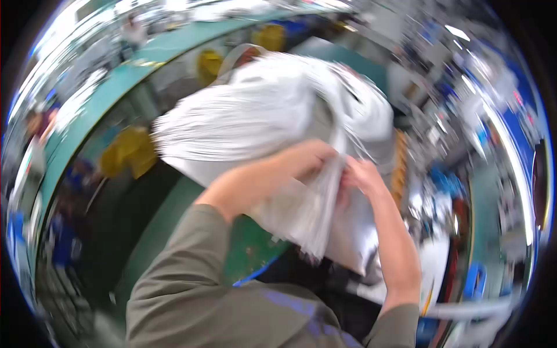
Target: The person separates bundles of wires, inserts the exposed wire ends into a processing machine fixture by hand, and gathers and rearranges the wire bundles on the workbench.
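A large pile of white, thin-layered fabric (232,119) spreads in front of me, its layered edges fanned out on the left side. My left hand (313,155) is closed at the near edge of the pile, with fingers bent round the white fabric. Just right of it, my right hand (361,174) pinches the same fabric, its fingertips close to those of the left. Between and below the hands, a gathered bunch of white layers (319,220) hangs down toward my body. Motion blur smears both hands, and some fingertips are hidden in the folds.
A long green-topped table (96,110) curves along the left and back. Yellow cloths (129,152) hang beneath it. A cluttered bench with a blue bundle (447,182) stands at the right. The green floor (252,246) shows below the pile. Another person (133,32) is far back left.
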A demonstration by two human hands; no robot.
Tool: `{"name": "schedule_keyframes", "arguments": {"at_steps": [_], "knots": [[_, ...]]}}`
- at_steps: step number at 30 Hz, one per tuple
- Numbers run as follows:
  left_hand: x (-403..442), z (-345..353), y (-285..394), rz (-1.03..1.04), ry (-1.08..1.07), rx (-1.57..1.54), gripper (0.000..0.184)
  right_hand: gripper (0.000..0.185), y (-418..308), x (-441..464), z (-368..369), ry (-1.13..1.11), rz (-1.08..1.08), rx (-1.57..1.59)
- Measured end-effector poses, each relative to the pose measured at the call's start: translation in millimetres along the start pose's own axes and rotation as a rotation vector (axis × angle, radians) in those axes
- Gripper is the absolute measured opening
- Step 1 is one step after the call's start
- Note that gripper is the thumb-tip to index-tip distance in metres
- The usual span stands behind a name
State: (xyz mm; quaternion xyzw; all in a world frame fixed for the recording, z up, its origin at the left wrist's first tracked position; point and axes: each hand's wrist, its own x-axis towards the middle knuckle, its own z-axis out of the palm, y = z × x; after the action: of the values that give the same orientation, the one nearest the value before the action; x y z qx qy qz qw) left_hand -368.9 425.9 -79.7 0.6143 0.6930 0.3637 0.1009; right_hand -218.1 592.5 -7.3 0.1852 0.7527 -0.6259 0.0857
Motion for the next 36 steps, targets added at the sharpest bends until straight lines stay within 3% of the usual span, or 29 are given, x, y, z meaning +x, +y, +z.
{"name": "schedule_keyframes", "arguments": {"at_steps": [2,4,5,6,8,9,11,13,15,17,18,20,23,25,26,27,29,30,32,34,35,36], "knots": [[1,8,-7,0.105,0.171,0.077,0.048,0.036,0,51,12,-0.095,0.073,0.339],[6,2,9,0.022,0.103,0.208,0.045,0.040,4,91,15,-0.028,0.150,0.314],[15,13,-5,-0.136,0.087,0.055,0.043,0.036,-5,86,24,0.022,0.139,0.256],[24,24,-23,-0.296,0.094,-0.094,0.041,0.033,5,97,17,-0.092,0.135,0.404],[41,44,-82,-0.392,0.212,-0.508,0.033,0.021,20,118,0,-0.094,0.196,0.474],[49,48,-95,-0.484,0.180,-0.654,0.029,0.025,29,125,-9,-0.157,0.219,0.530],[32,40,-79,-0.401,0.087,-0.570,0.020,0.024,7,89,6,0.028,0.274,0.607],[-14,1,9,-0.048,-0.021,-0.111,0.013,0.022,29,92,-10,0.010,0.210,0.711],[-33,19,35,-0.207,-0.039,-0.628,0.011,0.022,26,51,-11,-0.148,0.161,0.883],[-42,26,88,-0.608,0.036,-1.206,0.010,0.026,17,-34,16,-0.141,0.101,0.751],[-48,25,124,-0.946,0.129,-1.511,0.010,0.027,14,-76,23,-0.124,0.158,0.664],[-68,45,145,-0.741,-0.050,-1.520,0.014,0.028,23,-147,22,-0.162,0.274,0.647],[-89,40,200,-0.878,-0.177,-1.429,0.021,0.023,50,-196,-24,-0.212,0.444,0.872],[-91,20,208,-0.948,-0.380,-0.975,0.026,0.023,40,-207,-50,-0.209,0.464,0.973],[-85,8,207,-0.964,-0.469,-0.742,0.028,0.026,29,-211,-53,0.028,0.428,0.757],[-73,-5,212,-0.840,-0.498,-0.419,0.027,0.024,54,-203,-80,-0.185,0.406,0.893],[-46,-29,222,-0.556,-0.525,0.219,0.024,0.029,18,-211,-64,-0.068,0.403,0.688],[-35,-15,217,-0.322,-0.345,0.317,0.019,0.028,26,-208,-62,-0.095,0.430,0.726],[2,17,216,0.255,0.068,0.420,0.021,0.022,29,-205,-51,-0.043,0.476,0.712],[38,48,216,0.665,0.247,0.341,0.025,0.022,28,-209,-45,-0.020,0.479,0.694],[54,67,208,0.744,0.189,0.269,0.025,0.022,28,-209,-44,-0.006,0.476,0.690],[64,81,203,0.828,0.131,0.190,0.026,0.020,54,-209,-56,-0.103,0.275,0.749]]}}
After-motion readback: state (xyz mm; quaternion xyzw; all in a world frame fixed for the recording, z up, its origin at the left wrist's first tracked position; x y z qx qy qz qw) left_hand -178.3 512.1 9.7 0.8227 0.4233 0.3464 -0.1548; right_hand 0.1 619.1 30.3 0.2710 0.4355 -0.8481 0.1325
